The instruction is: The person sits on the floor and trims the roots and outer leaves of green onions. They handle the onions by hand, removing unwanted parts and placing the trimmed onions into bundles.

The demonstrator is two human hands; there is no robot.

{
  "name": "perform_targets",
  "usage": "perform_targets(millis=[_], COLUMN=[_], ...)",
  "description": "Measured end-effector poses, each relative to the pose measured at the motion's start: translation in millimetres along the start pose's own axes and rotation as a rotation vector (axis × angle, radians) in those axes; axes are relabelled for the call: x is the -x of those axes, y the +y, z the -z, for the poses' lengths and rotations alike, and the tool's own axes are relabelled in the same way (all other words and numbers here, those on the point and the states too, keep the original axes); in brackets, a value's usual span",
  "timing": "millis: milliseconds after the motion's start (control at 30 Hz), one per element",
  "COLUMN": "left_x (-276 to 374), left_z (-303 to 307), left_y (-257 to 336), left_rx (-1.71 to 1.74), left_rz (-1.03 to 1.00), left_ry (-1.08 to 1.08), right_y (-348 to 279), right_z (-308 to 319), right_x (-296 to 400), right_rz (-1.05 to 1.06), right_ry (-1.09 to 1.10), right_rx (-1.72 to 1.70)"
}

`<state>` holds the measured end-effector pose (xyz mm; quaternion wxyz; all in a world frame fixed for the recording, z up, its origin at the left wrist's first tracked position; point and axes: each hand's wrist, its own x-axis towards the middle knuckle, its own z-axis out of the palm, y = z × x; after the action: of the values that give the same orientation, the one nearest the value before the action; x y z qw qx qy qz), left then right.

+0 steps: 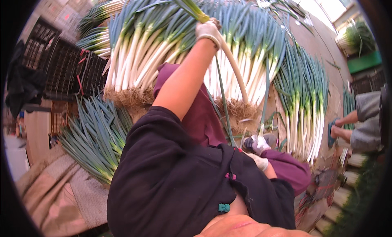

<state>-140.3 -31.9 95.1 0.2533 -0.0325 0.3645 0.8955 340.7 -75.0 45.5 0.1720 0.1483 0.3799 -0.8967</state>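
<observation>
My left hand (pixel 208 30), in a pale glove, reaches forward and grips a leek (pixel 234 65) where the green leaves meet the stalk. The leek's long pale shaft bends down to the right, over the row of leeks (pixel 228 80) lying with roots towards me. Close to my body, my gloved right hand (pixel 259 162) is partly covered by my dark shirt. Its fingers are hidden, so what it holds does not show. A long thin green leaf (pixel 225 114) runs down near it, beside a small red object (pixel 240 150).
A second heap of leeks (pixel 131 65) lies left of the row, another bundle (pixel 303 114) right. Green tops (pixel 95 136) stick out beside my left side. Black plastic crates (pixel 72 65) stand far left. At right is another person's leg (pixel 346 120). My shoe (pixel 269 141) rests among leaf scraps.
</observation>
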Motion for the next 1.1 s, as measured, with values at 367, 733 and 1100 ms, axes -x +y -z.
perform_targets(millis=[367, 733, 1100], left_x=[52, 99, 89], left_z=[-33, -46, -28], left_y=[9, -1, 27], left_rx=[-0.111, -0.119, -0.11], left_rz=[0.031, 0.095, 0.073], left_ry=[0.099, -0.07, -0.328], right_y=[-62, -164, -138], right_z=[-8, -10, -1], right_x=[-54, -182, -170], right_rz=[0.227, 0.669, 0.467], right_ry=[0.896, 1.249, 0.49], right_rx=[1.491, 1.562, 0.134])
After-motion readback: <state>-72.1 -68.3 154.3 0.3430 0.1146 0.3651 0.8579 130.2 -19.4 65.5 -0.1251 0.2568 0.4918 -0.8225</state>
